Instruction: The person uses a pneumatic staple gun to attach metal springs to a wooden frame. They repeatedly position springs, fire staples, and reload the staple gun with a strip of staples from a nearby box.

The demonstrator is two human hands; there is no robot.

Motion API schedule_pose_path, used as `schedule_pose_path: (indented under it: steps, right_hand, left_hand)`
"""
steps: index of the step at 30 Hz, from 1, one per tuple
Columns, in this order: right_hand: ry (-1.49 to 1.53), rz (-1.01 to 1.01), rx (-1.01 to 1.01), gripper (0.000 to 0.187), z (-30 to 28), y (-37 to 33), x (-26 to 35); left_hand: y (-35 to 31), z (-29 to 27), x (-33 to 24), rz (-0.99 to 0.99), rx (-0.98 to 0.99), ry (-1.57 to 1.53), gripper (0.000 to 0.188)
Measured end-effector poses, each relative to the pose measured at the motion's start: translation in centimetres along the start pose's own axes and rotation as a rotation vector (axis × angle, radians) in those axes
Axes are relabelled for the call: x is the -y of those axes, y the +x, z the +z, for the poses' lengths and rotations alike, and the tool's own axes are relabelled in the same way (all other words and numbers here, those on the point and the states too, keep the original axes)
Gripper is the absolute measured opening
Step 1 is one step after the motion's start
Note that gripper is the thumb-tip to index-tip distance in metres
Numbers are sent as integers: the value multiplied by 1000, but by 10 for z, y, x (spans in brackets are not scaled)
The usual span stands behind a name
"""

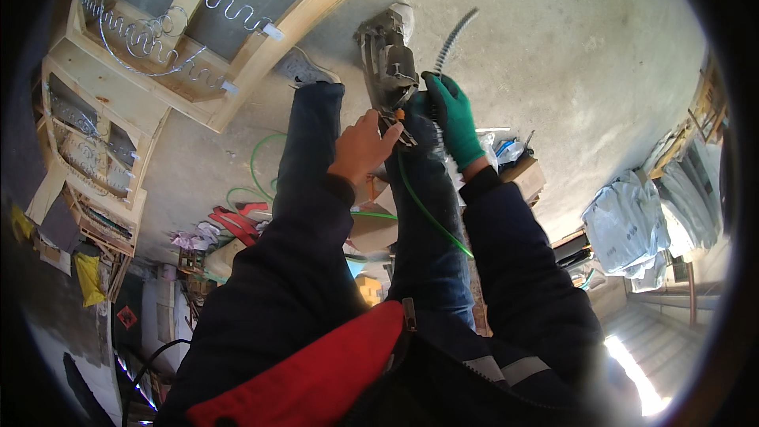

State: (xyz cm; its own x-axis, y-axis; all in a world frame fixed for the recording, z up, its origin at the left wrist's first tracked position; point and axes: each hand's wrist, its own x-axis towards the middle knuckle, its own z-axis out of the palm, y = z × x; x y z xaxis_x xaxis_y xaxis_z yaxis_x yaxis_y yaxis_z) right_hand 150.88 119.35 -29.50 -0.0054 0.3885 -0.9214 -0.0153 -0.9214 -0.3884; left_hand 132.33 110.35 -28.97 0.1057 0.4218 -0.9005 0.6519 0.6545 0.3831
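Note:
A worn metal air-powered fastening gun (395,63) lies over my right knee, its far end toward the floor. My bare left hand (364,149) is closed on its near end, thumb and fingers beside a small orange part (399,115). A green hose (427,209) runs back from there along my leg. In a green knitted glove, my right hand (457,120) grips a grey ridged strip of metal clips (456,35) just right of the gun. The strip sticks out above the fingers; the glove hides part of it.
Wooden frames with wavy metal springs (229,8) stand at the left. A cardboard box (526,178) with plastic bags and small items sits beyond my right forearm. Grey wrapped bundles (628,217) are at the far right. Red pieces (237,221) lie on the concrete floor (553,55).

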Motion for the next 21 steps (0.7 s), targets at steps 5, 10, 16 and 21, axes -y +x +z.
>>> schedule_pose_path:
  steps: [5,10,16,21]
  right_hand:
    - [-700,165,419,36,-36,-9,49]
    - [-1148,387,576,42,-32,-15,67]
    - [-1343,443,539,42,-18,-8,59]
    - [-1475,412,610,43,-4,-14,61]
  left_hand:
    - [0,-6,0,-51,132,-18,71]
    - [-2,-9,0,-69,154,-39,70]
    - [-4,-8,4,-63,128,-60,66]
    - [-2,-7,9,-93,154,-105,65]
